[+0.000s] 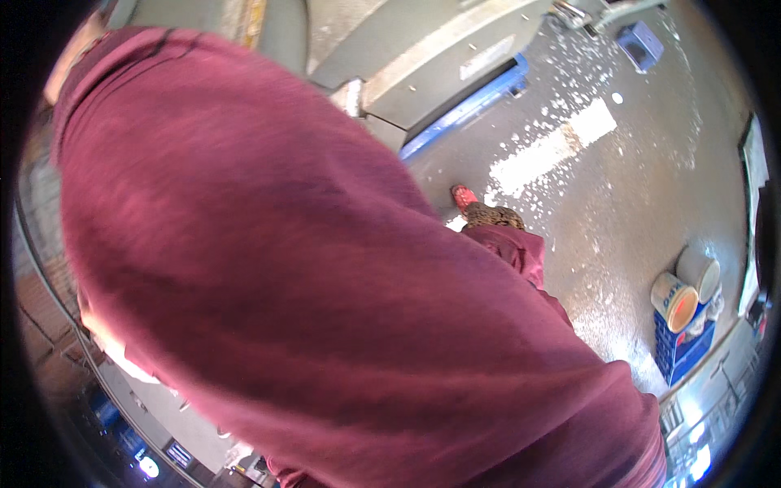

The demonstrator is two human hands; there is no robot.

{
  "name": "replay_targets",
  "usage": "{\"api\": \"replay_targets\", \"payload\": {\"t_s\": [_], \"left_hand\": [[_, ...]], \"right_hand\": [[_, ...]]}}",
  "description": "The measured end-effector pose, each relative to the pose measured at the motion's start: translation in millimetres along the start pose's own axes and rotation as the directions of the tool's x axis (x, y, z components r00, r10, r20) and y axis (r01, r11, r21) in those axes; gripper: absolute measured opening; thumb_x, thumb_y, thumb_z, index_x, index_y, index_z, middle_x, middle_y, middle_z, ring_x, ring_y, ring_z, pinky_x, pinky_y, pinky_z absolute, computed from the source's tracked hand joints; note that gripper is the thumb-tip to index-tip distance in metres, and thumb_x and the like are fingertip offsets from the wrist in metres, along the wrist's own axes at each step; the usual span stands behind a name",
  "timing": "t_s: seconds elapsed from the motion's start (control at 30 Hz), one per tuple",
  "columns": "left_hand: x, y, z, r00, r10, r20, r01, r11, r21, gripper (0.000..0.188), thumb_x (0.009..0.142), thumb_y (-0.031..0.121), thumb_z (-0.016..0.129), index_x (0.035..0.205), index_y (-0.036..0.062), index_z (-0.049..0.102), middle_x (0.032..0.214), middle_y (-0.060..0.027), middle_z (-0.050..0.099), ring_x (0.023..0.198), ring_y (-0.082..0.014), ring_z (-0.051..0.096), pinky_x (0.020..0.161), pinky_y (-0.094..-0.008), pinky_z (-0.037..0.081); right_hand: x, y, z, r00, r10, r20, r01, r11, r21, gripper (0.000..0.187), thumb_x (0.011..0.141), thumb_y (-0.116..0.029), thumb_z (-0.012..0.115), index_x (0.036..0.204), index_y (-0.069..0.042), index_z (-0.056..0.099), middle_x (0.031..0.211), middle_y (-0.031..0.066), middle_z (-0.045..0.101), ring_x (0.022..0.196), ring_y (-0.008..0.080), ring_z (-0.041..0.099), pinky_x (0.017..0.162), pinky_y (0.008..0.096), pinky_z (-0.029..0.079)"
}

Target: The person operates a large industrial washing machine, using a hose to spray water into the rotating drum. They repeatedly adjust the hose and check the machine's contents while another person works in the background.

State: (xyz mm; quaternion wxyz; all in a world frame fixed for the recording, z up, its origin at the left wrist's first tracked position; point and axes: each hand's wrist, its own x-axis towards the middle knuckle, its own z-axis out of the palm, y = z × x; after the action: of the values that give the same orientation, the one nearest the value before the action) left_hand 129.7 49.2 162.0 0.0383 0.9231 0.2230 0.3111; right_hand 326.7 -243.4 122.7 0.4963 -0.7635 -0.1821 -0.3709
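A maroon sleeve fills most of the view, very close and somewhat blurred. It runs from the lower right to a cuff at the upper left, and seems to be my right arm. Past the cuff, a little skin of my right hand or wrist shows at the dark rim; its fingers are hidden. A pale pinkish strip peeks out under the sleeve at the left, too covered to make out. My left hand cannot be picked out. What either hand holds does not show.
A grey machine or cabinet with a blue lower edge stands at the top. White bits litter the grey floor near a red shoe. A blue bin sits far right; two buckets rest on a blue crate.
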Motion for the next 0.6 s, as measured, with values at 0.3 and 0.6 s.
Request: {"api": "replay_targets", "payload": {"t_s": [0.3, 0.6], "left_hand": [[-23.8, 50.8, 16.1, 0.989, 0.089, -0.12, -0.104, 0.987, -0.125, 0.047, 0.094, 0.034, 0.055, 0.123, -0.0027, 0.057, 0.119, -0.0243, 0.061, 0.114, -0.0348, 0.058, 0.096, -0.0373, 0.043], [-32.0, -2.5, 28.4, 0.985, 0.005, -0.173, -0.028, 0.991, -0.133, 0.047, 0.095, 0.033, 0.051, 0.127, -0.0017, 0.053, 0.124, -0.0227, 0.058, 0.117, -0.0366, 0.054, 0.097, -0.0394, 0.042]], "right_hand": [[18.1, 16.9, -50.5, 0.979, -0.166, 0.117, 0.193, 0.939, -0.286, 0.069, 0.088, -0.019, 0.051, 0.148, -0.005, 0.019, 0.107, 0.0205, 0.058, 0.1, 0.0343, 0.055, 0.089, 0.05, 0.039], [5.1, 6.7, -33.0, 0.985, -0.137, 0.109, 0.143, 0.989, -0.045, 0.072, 0.089, -0.018, 0.051, 0.147, 0.001, 0.013, 0.106, 0.0251, 0.055, 0.097, 0.0389, 0.053, 0.087, 0.0494, 0.041]]}}
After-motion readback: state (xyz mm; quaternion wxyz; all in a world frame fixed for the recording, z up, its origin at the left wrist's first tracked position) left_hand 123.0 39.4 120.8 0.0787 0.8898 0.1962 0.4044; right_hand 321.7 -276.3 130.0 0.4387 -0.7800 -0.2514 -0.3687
